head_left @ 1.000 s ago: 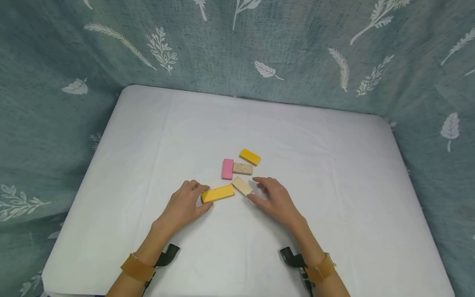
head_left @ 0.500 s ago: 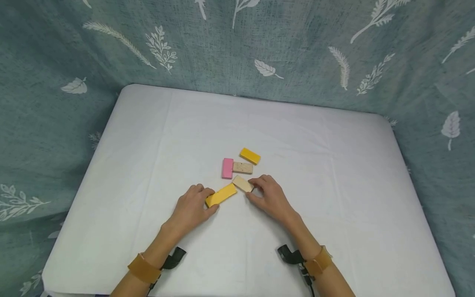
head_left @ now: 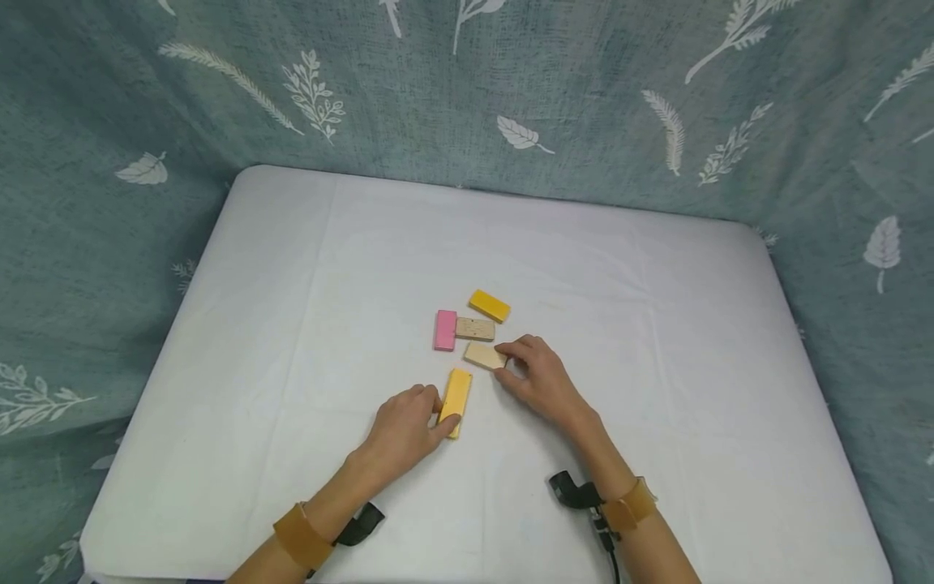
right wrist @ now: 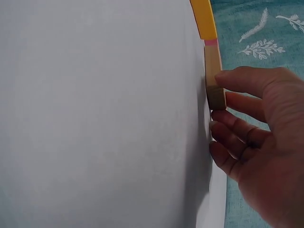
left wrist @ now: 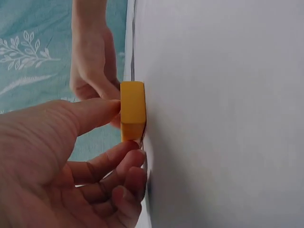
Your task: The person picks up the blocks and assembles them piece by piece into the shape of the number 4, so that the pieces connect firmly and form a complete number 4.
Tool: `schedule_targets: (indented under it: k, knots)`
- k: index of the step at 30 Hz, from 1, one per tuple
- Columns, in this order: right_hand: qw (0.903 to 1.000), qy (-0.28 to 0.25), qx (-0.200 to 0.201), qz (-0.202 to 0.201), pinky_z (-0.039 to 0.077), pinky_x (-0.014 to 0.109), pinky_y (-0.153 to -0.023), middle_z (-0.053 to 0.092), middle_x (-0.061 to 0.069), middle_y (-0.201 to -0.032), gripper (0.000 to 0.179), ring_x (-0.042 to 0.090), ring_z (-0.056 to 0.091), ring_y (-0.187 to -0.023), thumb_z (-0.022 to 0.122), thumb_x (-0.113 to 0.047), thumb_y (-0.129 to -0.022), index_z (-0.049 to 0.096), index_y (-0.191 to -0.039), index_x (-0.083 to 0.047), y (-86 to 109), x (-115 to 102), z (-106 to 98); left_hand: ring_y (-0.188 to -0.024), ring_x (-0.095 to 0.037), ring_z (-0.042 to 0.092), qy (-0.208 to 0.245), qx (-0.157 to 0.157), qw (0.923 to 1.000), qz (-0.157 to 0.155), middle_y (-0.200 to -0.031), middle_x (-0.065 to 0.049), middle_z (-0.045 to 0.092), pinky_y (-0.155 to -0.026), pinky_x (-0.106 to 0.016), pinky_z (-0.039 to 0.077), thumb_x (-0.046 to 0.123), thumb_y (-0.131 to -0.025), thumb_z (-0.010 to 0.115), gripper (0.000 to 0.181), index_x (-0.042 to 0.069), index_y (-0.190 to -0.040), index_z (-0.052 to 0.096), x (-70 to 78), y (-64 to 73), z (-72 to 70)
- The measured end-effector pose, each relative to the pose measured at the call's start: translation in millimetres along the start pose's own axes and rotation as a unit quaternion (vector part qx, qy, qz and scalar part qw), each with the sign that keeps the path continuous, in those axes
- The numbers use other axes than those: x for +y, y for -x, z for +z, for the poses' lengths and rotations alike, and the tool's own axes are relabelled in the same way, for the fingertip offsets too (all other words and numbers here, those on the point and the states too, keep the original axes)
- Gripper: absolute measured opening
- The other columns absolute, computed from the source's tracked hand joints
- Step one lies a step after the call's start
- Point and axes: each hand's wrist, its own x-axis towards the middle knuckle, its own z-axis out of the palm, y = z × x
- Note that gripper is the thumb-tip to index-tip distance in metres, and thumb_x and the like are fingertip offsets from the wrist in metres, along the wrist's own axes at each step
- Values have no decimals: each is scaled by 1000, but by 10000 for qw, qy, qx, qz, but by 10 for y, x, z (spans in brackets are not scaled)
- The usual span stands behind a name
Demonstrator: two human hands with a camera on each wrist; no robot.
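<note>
My left hand (head_left: 404, 426) pinches a long yellow wooden block (head_left: 457, 393) between thumb and fingers; the left wrist view shows the thumb on one side of this yellow block (left wrist: 133, 104). My right hand (head_left: 541, 375) pinches the right end of a pale wooden block (head_left: 483, 355). In the right wrist view that pale block (right wrist: 213, 66) sits between thumb and fingers. Just beyond it lie a pink block (head_left: 445, 330) and a speckled natural wood block (head_left: 475, 328), end against side. A shorter yellow block (head_left: 490, 305) lies angled behind them.
All the blocks lie near the middle of a white-covered table (head_left: 620, 292). A teal curtain with white leaf prints (head_left: 569, 97) hangs round its back and sides. Each wrist wears a brown strap (head_left: 629, 507) with a black camera (head_left: 572, 491).
My left hand has shifted right and turned the long yellow block from lying crosswise to pointing nearly away from me. My right hand has closed on the pale block and turned it flatter.
</note>
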Motion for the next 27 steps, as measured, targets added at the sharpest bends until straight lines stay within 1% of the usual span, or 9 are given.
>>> schedule_targets:
  k: [3,6,9,11,17,23,27]
  knots:
    - [9999,-89,-36,-101,42,29,-69,57,2,-91,31,15,47,-80,71,-15,-80,65,-109,-7,-2,19,-17,-54,-10,41,150,-248,9996,31,-65,4,46,-50,-22,36,33,-82,69,28,9,-77,55,44,-10,23]
    - [9996,-203,-91,-198,42,30,-70,57,2,-91,31,16,47,-81,70,-14,-81,65,-110,-7,-2,30,-27,-53,-10,41,261,-423,9987,101,-62,5,43,-48,-23,35,33,-83,68,29,10,-74,53,88,-19,61]
    - [9992,-330,-168,-180,42,29,-70,57,2,-91,30,15,48,-80,69,-14,-82,65,-111,-9,3,45,-29,-51,-9,41,336,-536,9978,176,-60,5,42,-47,-23,35,34,-84,66,30,10,-72,52,137,-22,109]
    - [9988,-425,-189,-140,42,29,-70,57,0,-90,30,15,48,-79,69,-16,-82,65,-111,-10,7,59,-25,-51,-9,41,362,-618,9973,170,-60,6,43,-46,-22,35,35,-85,65,31,10,-71,51,168,-23,138]
    - [9978,-623,-184,-113,41,28,-67,54,-5,-83,27,14,47,-76,68,-18,-84,65,-110,-9,2,87,-2,-46,-7,40,365,-662,9971,33,-55,5,43,-42,-21,32,35,-87,62,33,11,-68,49,218,-44,187]
    - [9979,-602,-160,-163,40,26,-64,54,-7,-83,26,13,47,-74,68,-17,-84,66,-109,-9,-9,100,8,-44,-6,38,286,-697,9971,74,-51,7,41,-39,-22,30,36,-88,61,34,14,-66,46,243,-59,211]
    - [9972,-688,-236,-156,40,26,-64,55,-6,-83,27,12,46,-74,68,-15,-84,66,-109,-8,-8,72,-4,-43,-7,38,249,-711,9971,74,-51,7,41,-39,-23,30,37,-88,60,35,14,-66,45,259,-62,228]
